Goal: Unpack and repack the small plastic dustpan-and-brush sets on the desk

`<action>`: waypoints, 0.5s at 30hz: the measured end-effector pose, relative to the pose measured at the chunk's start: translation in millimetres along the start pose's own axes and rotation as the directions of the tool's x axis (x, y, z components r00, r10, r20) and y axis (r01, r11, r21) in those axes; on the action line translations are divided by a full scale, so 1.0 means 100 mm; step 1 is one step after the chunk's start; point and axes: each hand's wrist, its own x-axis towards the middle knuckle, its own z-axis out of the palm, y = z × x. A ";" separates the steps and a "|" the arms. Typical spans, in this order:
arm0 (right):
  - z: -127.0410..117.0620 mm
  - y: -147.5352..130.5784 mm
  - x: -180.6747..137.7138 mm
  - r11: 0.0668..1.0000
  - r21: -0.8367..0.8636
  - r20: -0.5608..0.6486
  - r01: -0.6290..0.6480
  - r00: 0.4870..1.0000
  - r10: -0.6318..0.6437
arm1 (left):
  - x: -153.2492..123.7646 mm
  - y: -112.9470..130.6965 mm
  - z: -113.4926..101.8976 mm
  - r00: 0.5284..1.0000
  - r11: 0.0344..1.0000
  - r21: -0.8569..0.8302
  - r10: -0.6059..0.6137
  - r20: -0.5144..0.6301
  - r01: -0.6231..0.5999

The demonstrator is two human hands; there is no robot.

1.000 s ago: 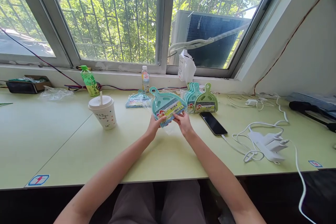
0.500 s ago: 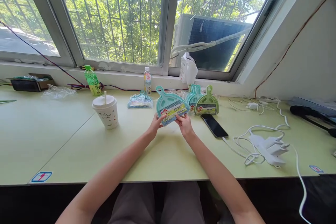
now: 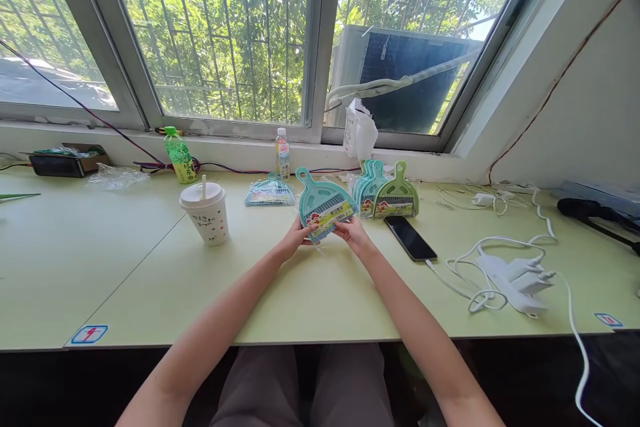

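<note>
Between my hands is a teal mini dustpan and brush set [image 3: 325,203], tilted, with a yellow label and clear wrap. My left hand [image 3: 296,240] grips its lower left corner, and my right hand [image 3: 351,233] pinches the lower right edge. Just behind on the right stand several similar teal sets [image 3: 371,181] and a green dustpan set [image 3: 398,197]. Another wrapped teal set [image 3: 270,192] lies flat to the left of the held one.
On the left stand a lidded paper cup [image 3: 206,213] with a straw and a green bottle [image 3: 180,157]. A small bottle [image 3: 283,155] is by the sill. To the right are a phone [image 3: 410,239], a power strip [image 3: 510,283] and loose white cables.
The held dustpan set has tipped slightly, its right side swinging a little lower and inward. Both hands keep their hold. The whole view has shifted slightly.
</note>
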 end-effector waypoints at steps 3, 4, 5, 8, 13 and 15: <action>-0.03 0.03 0.03 1.000 -0.018 0.023 0.016 1.000 -0.016 | 0.00 0.00 -0.01 1.000 1.000 0.020 0.008 0.000 -0.008; -0.04 0.04 0.04 0.999 -0.025 0.023 0.020 1.000 -0.020 | 0.00 0.00 0.00 1.000 1.000 0.022 0.011 0.001 -0.011; -0.04 0.05 0.05 0.999 -0.033 0.019 0.025 1.000 -0.024 | -0.01 0.00 0.00 1.000 1.000 0.021 0.012 0.005 -0.013; -0.04 0.05 0.06 0.998 -0.055 -0.011 0.027 1.000 -0.028 | -0.02 0.02 0.02 0.999 1.000 0.010 0.008 0.040 -0.008; -0.04 0.00 0.05 0.998 -0.061 -0.005 0.017 1.000 -0.017 | -0.05 0.07 0.06 0.999 1.000 0.015 0.003 0.050 -0.004; -0.03 -0.02 0.03 0.998 -0.055 0.006 0.019 1.000 -0.019 | -0.06 0.09 0.06 0.999 1.000 0.016 0.005 0.050 -0.006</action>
